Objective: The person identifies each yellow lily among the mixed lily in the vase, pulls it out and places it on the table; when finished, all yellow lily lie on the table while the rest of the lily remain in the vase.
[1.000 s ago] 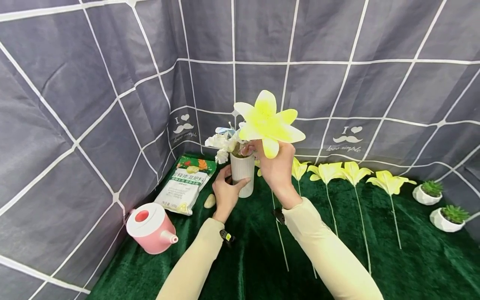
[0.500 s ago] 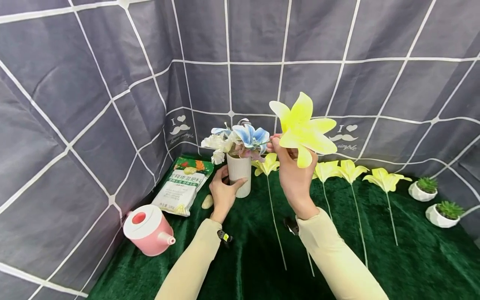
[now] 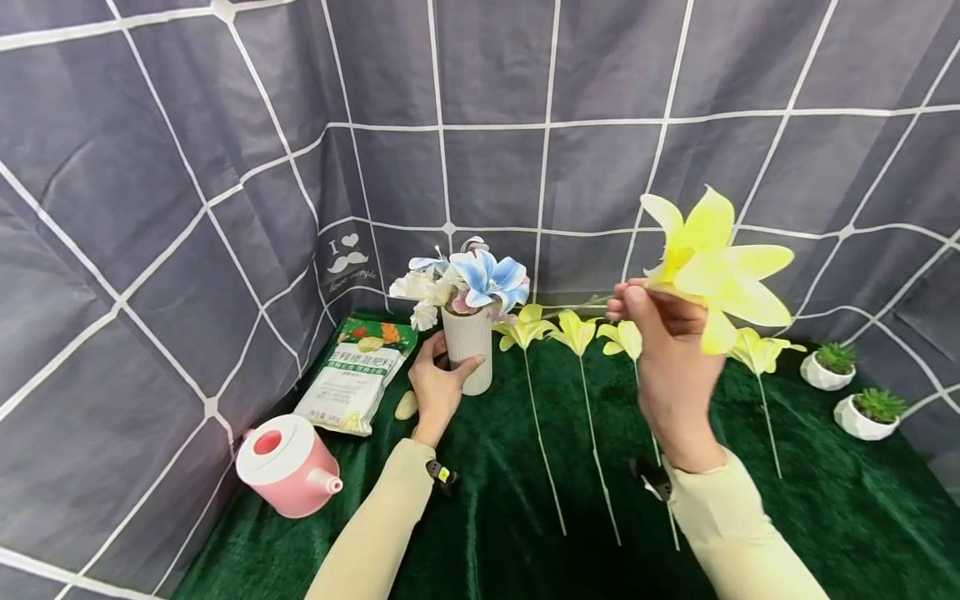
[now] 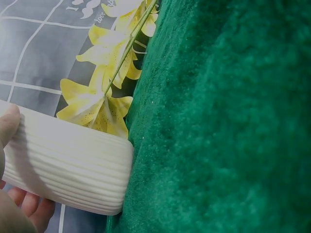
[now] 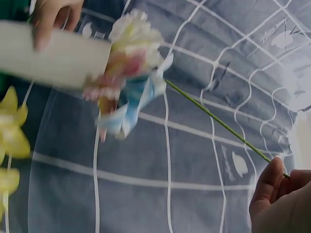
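Note:
In the head view my left hand (image 3: 437, 386) grips the ribbed white vase (image 3: 470, 358), thumb on the near side. The vase stands upright on green cloth, holding white, pink and blue artificial flowers (image 3: 489, 279). Well to the right, my right hand (image 3: 678, 387) pinches a yellow artificial lily (image 3: 727, 271) close under its bloom. Its green stem (image 5: 218, 120) stretches back toward the bouquet, its tip overlapping the blue bloom in the right wrist view. Thumb and fingertips of the left hand show around the vase (image 4: 73, 160) in the left wrist view.
Several yellow lilies (image 3: 576, 332) lie in a row on the green cloth (image 3: 510, 500). Leftward are a fertilizer bag (image 3: 356, 375), a pink watering can (image 3: 288, 471) and a pebble (image 3: 406, 406). Two potted succulents (image 3: 828, 367) stand far right. A grey grid curtain (image 3: 600, 167) encloses the back.
My right hand has moved right, away from the vase, with the yellow lily; its stem now shows between hand and bouquet. The left hand keeps holding the vase. The head view has shifted slightly right.

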